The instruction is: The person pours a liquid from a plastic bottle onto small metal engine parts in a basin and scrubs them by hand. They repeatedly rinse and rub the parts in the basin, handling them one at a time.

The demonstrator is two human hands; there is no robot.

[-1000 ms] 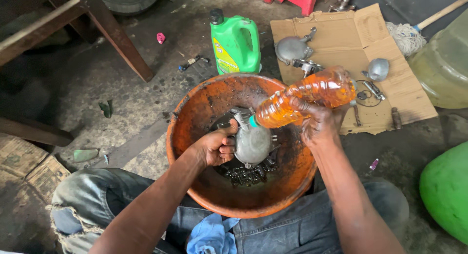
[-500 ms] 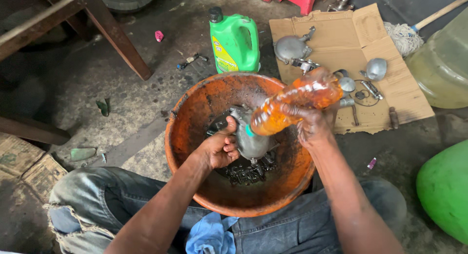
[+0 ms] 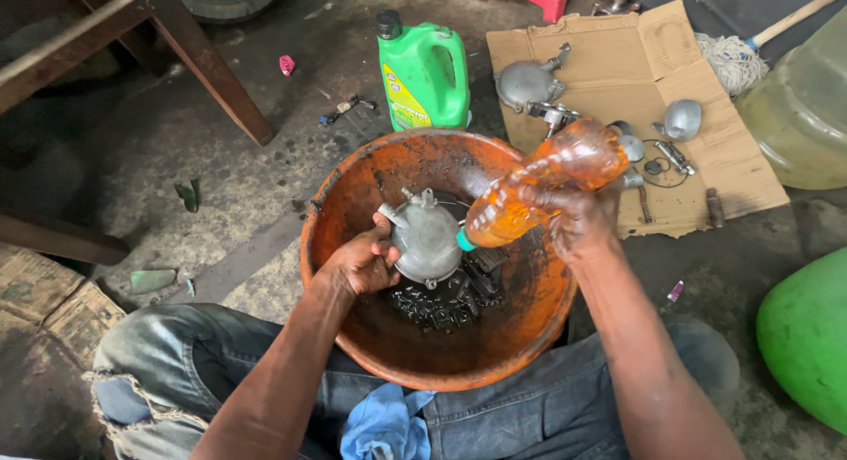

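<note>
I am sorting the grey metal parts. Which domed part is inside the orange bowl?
The domed part held by the left hand, over the orange bowl. The others lie on the cardboard.

a metal part [image 3: 426,241] sits in the bowl [image 3: 529,319], above what seem to be small bits [image 3: 441,306]; the bottle [image 3: 543,185] tilts over it. a jug [image 3: 423,72] stands behind, cardboard [image 3: 618,54] to its right.

The orange basin [image 3: 353,204] is crowded: a metal housing [image 3: 426,237], dark small parts [image 3: 441,306] and a tilted bottle [image 3: 538,186] fill its middle. Only its near wall stays open. A green jug [image 3: 425,67] blocks the far rim.
</note>
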